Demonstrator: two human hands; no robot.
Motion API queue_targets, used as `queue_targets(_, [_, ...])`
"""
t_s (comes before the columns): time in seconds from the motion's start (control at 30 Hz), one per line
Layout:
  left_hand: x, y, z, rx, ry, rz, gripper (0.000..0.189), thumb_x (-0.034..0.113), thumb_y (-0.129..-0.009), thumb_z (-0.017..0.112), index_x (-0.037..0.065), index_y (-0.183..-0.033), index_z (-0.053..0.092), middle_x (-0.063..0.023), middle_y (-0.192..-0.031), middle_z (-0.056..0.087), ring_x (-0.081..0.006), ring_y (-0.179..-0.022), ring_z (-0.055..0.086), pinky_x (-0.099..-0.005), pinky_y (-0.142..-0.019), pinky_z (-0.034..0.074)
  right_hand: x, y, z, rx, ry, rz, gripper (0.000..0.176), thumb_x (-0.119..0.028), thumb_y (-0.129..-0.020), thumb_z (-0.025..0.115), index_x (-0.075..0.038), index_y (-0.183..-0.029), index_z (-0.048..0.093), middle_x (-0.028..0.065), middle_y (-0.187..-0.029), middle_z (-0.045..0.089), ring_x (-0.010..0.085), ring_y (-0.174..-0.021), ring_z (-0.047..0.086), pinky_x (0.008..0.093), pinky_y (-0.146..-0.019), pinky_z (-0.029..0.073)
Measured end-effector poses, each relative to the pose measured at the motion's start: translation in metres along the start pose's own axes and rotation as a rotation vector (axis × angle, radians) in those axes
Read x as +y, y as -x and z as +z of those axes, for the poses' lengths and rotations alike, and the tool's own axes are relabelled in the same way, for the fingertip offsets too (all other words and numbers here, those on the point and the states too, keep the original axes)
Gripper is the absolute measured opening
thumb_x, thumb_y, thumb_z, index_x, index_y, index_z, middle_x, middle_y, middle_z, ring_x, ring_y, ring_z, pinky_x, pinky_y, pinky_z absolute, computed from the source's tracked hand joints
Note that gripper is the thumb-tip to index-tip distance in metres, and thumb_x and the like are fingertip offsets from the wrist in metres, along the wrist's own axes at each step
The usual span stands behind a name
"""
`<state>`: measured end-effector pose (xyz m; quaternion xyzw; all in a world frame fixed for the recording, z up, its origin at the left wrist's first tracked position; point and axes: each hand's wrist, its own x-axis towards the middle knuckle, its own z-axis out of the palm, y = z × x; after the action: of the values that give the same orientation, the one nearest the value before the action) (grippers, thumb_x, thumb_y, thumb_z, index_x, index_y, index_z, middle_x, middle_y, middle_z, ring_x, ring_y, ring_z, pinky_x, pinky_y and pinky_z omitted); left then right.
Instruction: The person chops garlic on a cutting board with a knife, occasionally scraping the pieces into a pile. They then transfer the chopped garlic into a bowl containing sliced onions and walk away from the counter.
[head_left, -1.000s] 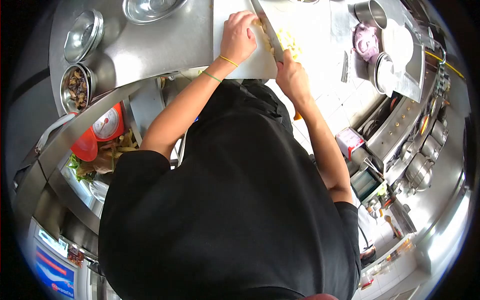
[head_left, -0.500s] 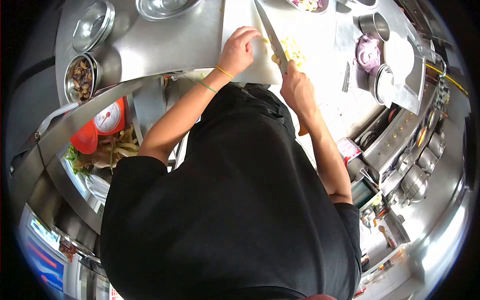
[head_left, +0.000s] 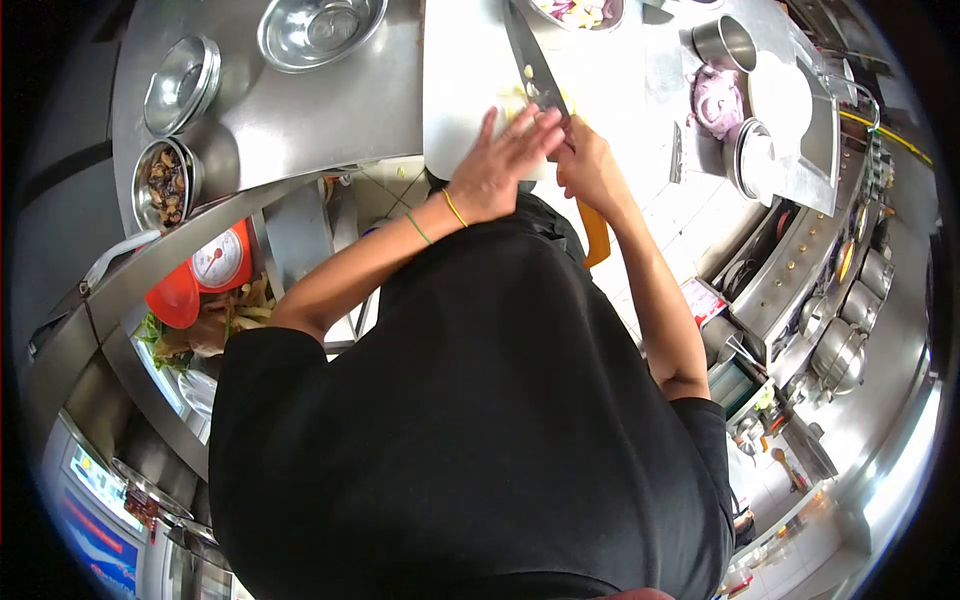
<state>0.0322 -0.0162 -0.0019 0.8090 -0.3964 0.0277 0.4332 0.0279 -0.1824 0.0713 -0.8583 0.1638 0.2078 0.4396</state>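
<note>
My right hand (head_left: 590,165) is closed round the handle of a large knife (head_left: 528,55), whose broad blade lies tilted over the white cutting board (head_left: 455,100). A few pale yellow bits stick to the blade. My left hand (head_left: 505,165) has its fingers spread beside the blade near the handle, close to my right hand. Pale yellow chopped pieces (head_left: 512,98) show on the board, partly hidden by the knife and my left fingers. Whether my left fingers touch the blade or pieces is unclear.
A bowl of chopped onion (head_left: 580,12) stands beyond the board. On the left are an empty steel bowl (head_left: 320,30), stacked bowls (head_left: 182,85) and a bowl of dark pieces (head_left: 165,187). Purple onion slices (head_left: 718,102) lie on the right, near a steel pot (head_left: 725,43).
My left hand has moved right, to the knife blade, and its fingers have spread. The knife has shifted over the yellow pieces, and the view has shifted slightly.
</note>
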Motion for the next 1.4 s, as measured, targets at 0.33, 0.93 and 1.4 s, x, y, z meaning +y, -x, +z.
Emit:
queue_targets(0.33, [-0.006,-0.026,0.038,0.021,-0.266,-0.383,0.092,0.000,-0.073,0.056,0.011,-0.154,0.013,-0.0112,-0.159,0.018,-0.0377,-0.146,0.011,-0.0723,-0.106,0.010,0.023,0.030,-0.060,-0.244,0.074,0.043,0.017,-0.013,-0.091,0.056,0.001,-0.102,0.053,0.0103,-0.064,0.059,0.0168,-0.053,0.060,0.0294,-0.044,0.046])
queue_targets(0.93, [0.040,-0.045,0.047,-0.030,-0.451,-0.373,0.088,-0.011,-0.067,0.047,0.016,-0.149,0.030,-0.0032,-0.143,0.049,-0.0297,-0.144,0.026,-0.0669,-0.112,0.010,0.126,0.021,-0.129,0.107,0.580,-0.661,0.043,0.002,-0.072,0.063,-0.009,-0.110,0.048,0.0156,-0.088,0.057,0.0345,-0.081,0.063,0.0439,-0.072,0.052])
queue_targets(1.4, [-0.008,-0.045,0.024,0.484,0.034,-0.523,0.048,-0.005,-0.087,0.053,0.000,-0.134,0.048,-0.0190,-0.129,0.058,-0.0314,-0.120,0.057,-0.0373,-0.100,0.044,0.149,0.040,-0.090,0.129,0.476,-0.467,0.051,-0.001,-0.080,0.058,-0.017,-0.128,0.052,0.0213,-0.087,0.059,0.0395,-0.073,0.063,0.0469,-0.066,0.053])
